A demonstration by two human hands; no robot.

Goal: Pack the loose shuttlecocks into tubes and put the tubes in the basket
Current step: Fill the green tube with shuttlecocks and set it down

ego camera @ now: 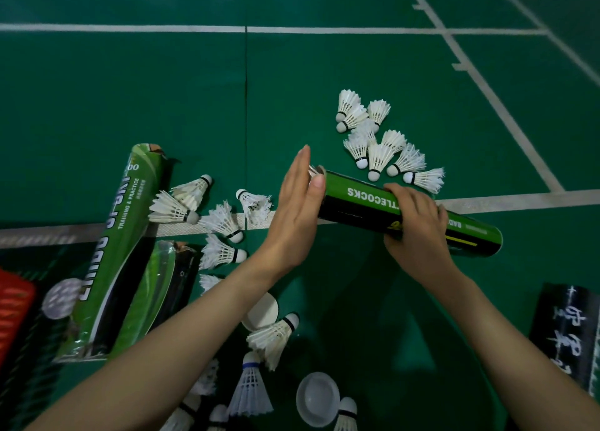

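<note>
Glossy green tube (357,200) in the right hand (418,226), fingers (400,191) clamped round it; left hand (292,216), fingers (299,171) straight and together, presses a feathery shuttlecock (313,170) at its round mouth.

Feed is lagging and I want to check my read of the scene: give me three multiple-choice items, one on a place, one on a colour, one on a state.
1. Where is the red basket?
A) far right
B) left edge of the view
C) beyond the far court line

2. What colours is the tube that the right hand grips?
A) red and white
B) plain blue
C) green and black

3. How is the left hand?
A) flat and open at the tube's mouth
B) curled into a fist
C) lying on the floor

Answers:
1 B: the red mesh shows at the left edge.
2 C: its wall is green with a black band.
3 A: straight fingers stand across the open end, where feathers poke out.
</note>
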